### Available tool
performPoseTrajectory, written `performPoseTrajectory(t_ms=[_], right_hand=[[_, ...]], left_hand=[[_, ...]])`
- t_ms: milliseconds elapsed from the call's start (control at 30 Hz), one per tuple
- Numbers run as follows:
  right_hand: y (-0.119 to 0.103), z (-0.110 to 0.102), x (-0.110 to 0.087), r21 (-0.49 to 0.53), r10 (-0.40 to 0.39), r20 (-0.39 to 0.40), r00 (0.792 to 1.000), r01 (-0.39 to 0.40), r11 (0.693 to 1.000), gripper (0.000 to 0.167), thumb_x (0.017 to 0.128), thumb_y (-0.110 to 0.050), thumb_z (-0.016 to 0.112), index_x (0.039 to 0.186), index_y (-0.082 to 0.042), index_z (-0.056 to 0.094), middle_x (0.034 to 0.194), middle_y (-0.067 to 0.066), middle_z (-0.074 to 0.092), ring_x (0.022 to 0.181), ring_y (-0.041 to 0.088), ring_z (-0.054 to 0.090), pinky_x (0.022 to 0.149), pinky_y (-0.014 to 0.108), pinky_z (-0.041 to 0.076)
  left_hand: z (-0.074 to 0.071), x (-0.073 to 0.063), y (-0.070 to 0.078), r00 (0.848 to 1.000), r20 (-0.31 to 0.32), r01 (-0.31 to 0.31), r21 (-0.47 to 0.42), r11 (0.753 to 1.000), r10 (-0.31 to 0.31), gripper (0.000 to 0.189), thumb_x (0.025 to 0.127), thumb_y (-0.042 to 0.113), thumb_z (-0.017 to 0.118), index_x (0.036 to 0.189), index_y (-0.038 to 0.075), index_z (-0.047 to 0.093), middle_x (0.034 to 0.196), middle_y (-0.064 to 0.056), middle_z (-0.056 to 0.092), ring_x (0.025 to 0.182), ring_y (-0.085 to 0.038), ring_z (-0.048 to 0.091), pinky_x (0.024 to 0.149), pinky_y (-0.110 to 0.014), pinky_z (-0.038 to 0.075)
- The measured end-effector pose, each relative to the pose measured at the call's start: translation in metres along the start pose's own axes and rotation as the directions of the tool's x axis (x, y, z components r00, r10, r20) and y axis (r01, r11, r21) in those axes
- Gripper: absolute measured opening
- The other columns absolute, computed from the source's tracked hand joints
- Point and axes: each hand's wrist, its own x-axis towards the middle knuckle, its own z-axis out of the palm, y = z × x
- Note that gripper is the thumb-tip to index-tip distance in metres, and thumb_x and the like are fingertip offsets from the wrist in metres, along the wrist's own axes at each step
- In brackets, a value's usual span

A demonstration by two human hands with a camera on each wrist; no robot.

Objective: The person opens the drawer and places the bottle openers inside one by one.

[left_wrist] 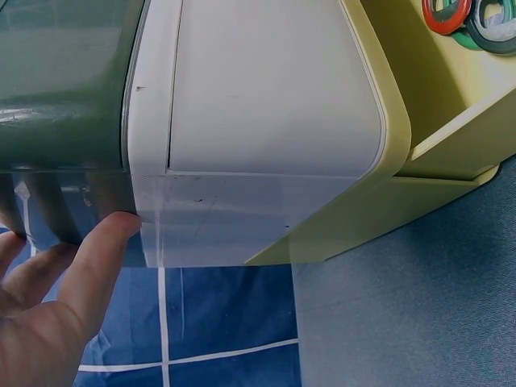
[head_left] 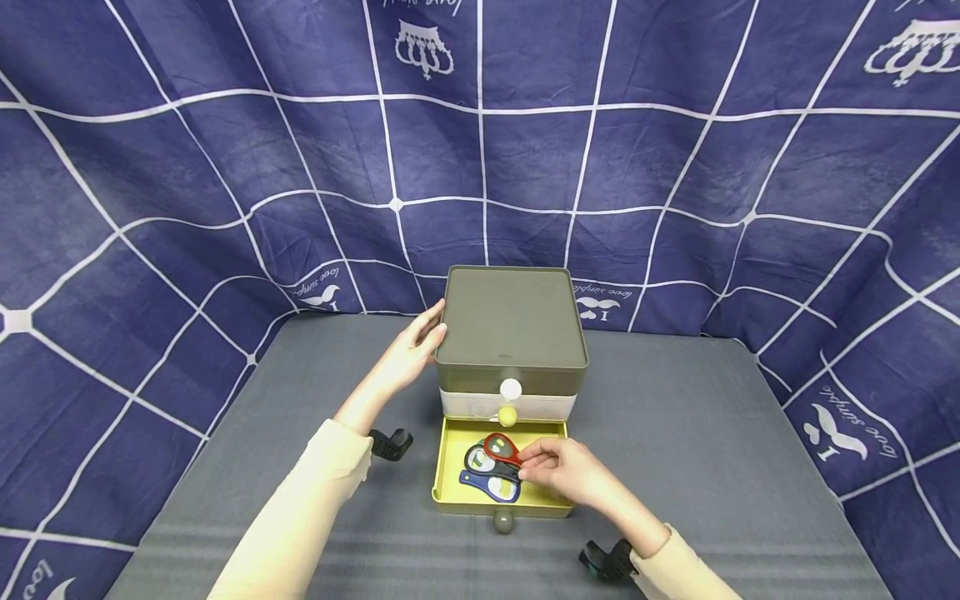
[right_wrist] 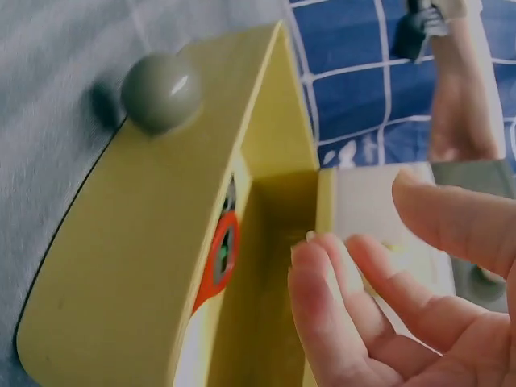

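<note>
A small cabinet point(head_left: 512, 317) has its bottom yellow drawer point(head_left: 447, 454) pulled out. Inside lie small magnifying glasses: a red one point(head_left: 500, 447), a black one point(head_left: 477, 459) and a blue one point(head_left: 491, 487); green shows among them. My right hand point(head_left: 558, 471) is over the drawer's right part, by the red one's handle end. In the right wrist view its thumb and fingers stand apart with nothing between them, and the red rim lies in the drawer. My left hand point(head_left: 412, 346) rests its fingertips against the cabinet's left side, near the dark green top section.
A dark green knob point(head_left: 503, 522) sticks out of the yellow drawer's front. Above it are a yellow-green knob point(head_left: 507, 416) and a white knob point(head_left: 511, 389). The cabinet stands on a grey cloth-covered table point(head_left: 675, 433), with a blue checked curtain point(head_left: 540, 158) behind.
</note>
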Motion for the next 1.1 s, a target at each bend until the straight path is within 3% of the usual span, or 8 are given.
performPoseTrajectory(t_ms=[300,467,600,867,967,1100], right_hand=[[-0.004,0.017,-0.028,0.216,0.001,0.208,0.978,-0.047,0.975,0.024,0.091,-0.010,0.068,0.100,0.012,0.065,0.087,0.020,0.071,0.074,0.009,0.065,0.067,0.023,0.058],[0.007,0.039,-0.040,0.318,-0.014,0.290,0.957,-0.083,0.944,0.026,0.094,-0.009,0.065,0.098,0.016,0.064,0.086,0.024,0.071,0.070,0.006,0.065,0.066,0.024,0.060],[0.023,0.057,-0.046,0.373,0.033,0.321,0.946,-0.159,0.914,0.027,0.095,-0.011,0.064,0.098,0.016,0.064,0.086,0.023,0.072,0.068,0.006,0.066,0.063,0.019,0.058],[0.052,0.076,-0.045,0.500,0.129,0.302,0.945,-0.272,0.822,0.029,0.099,-0.016,0.058,0.102,0.013,0.061,0.086,0.014,0.073,0.071,0.008,0.069,0.066,0.021,0.059],[0.056,0.081,-0.042,0.559,0.171,0.275,0.946,-0.302,0.772,0.023,0.100,-0.020,0.056,0.096,0.002,0.060,0.084,0.006,0.073,0.073,0.008,0.069,0.068,0.021,0.059],[0.057,0.085,-0.038,0.658,0.197,0.219,0.956,-0.294,0.694,0.021,0.102,-0.021,0.053,0.096,-0.002,0.058,0.086,0.004,0.073,0.077,0.008,0.070,0.073,0.021,0.060]], left_hand=[[0.000,0.001,-0.001,1.000,0.002,-0.003,0.000,1.000,0.003,0.056,0.108,0.026,0.038,0.159,0.012,0.019,0.163,-0.017,0.019,0.146,-0.039,0.031,0.106,-0.058,0.043],[0.000,0.000,0.000,1.000,0.000,-0.002,0.007,1.000,0.002,0.056,0.108,0.026,0.038,0.159,0.012,0.019,0.163,-0.018,0.020,0.145,-0.039,0.032,0.106,-0.058,0.044],[0.001,0.000,0.000,1.000,0.001,0.001,0.001,1.000,-0.001,0.056,0.108,0.025,0.038,0.159,0.012,0.019,0.163,-0.018,0.019,0.145,-0.039,0.031,0.106,-0.058,0.043],[0.001,-0.001,0.000,1.000,0.005,-0.008,-0.002,1.000,0.008,0.056,0.108,0.027,0.038,0.159,0.012,0.019,0.163,-0.018,0.021,0.145,-0.040,0.032,0.106,-0.058,0.043],[0.001,-0.001,0.000,1.000,0.004,-0.008,-0.004,1.000,0.008,0.056,0.108,0.027,0.038,0.159,0.012,0.019,0.163,-0.017,0.020,0.145,-0.040,0.033,0.107,-0.058,0.043],[0.001,-0.001,0.000,1.000,0.001,-0.006,-0.006,1.000,0.006,0.056,0.108,0.027,0.038,0.159,0.012,0.019,0.163,-0.017,0.020,0.144,-0.040,0.033,0.107,-0.058,0.043]])
